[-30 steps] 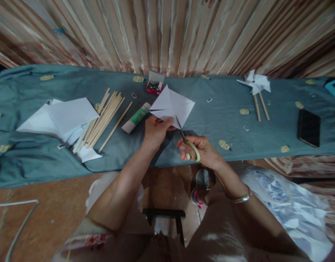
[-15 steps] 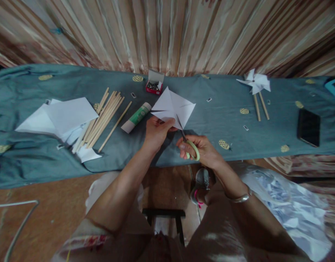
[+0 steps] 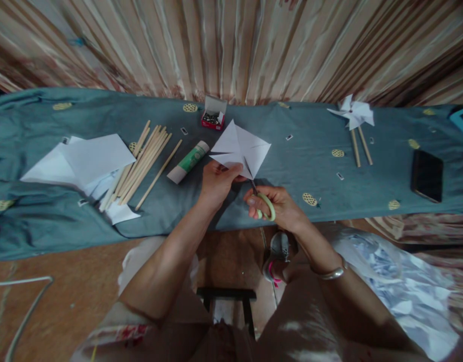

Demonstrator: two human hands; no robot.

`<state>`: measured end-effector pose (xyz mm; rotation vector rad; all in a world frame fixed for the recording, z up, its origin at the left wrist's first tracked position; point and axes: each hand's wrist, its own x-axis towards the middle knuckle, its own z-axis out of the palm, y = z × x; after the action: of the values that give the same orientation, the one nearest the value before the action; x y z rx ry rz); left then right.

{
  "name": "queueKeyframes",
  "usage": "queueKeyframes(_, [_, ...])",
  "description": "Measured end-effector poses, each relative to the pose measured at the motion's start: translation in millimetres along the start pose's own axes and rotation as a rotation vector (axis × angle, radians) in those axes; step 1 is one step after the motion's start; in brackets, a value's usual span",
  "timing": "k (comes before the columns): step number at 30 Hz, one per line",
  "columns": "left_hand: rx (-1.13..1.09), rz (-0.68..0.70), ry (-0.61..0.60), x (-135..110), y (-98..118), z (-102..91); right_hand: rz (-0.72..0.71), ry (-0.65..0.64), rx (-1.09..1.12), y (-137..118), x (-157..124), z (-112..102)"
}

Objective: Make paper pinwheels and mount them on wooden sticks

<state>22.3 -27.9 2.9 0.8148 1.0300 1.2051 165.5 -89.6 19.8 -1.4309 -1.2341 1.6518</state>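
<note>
My left hand (image 3: 218, 183) pinches the lower edge of a white square of paper (image 3: 241, 143), thumb on top and fingers beneath. Slits run in from the paper's corners toward its middle. Closed round the pale green handles of a pair of scissors (image 3: 267, 206) is my right hand (image 3: 279, 203). The scissors' dark blades point up at the paper's bottom corner, where a slit shows. Left of the paper lies a green and white glue stick (image 3: 188, 162). An open red box of small metal pins (image 3: 213, 119) sits just beyond the paper.
Several wooden sticks (image 3: 146, 163) and a pile of white paper sheets (image 3: 99, 156) lie at the left. Paper pinwheels (image 3: 354, 113) on sticks and a black phone (image 3: 427, 177) are at the right. A clear bag of folded paper (image 3: 401, 291) stands beside my right leg.
The scissors have drawn back slightly from the slit toward the paper's bottom corner. Both hands stay almost where they were.
</note>
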Motion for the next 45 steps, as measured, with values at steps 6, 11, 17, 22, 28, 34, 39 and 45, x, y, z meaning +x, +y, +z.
queueKeyframes(6, [-0.015, 0.008, -0.014, -0.1, -0.4, 0.3, -0.009, 0.005, -0.006, -0.6, 0.6, 1.0])
queueKeyframes(11, [-0.029, -0.005, -0.017, -0.2, 0.7, 0.8, -0.005, 0.01, 0.011, 0.9, 0.9, 1.4])
queueKeyframes(17, [-0.022, -0.014, -0.009, -0.8, 0.3, 1.1, -0.013, 0.031, 0.016, 0.7, 0.8, 1.6])
queueKeyframes(22, [-0.05, -0.013, 0.0, -0.8, -0.1, 1.8, -0.01, 0.033, 0.024, -0.2, 1.4, 2.1])
queueKeyframes(28, [-0.048, -0.02, -0.019, -1.6, 0.9, 1.8, -0.016, 0.041, 0.038, -0.5, 1.7, 3.9])
queueKeyframes(34, [-0.01, -0.021, 0.001, -1.7, 2.2, 1.4, -0.014, 0.044, 0.039, -1.7, 2.1, 5.3])
queueKeyframes(39, [0.016, -0.029, 0.014, -1.3, 2.3, 1.6, 0.002, 0.056, 0.066, -2.0, 2.7, 6.1])
queueKeyframes(45, [0.003, -0.037, 0.011, -2.0, 2.3, 2.1, -0.003, 0.055, 0.046, 0.1, 3.4, 5.8])
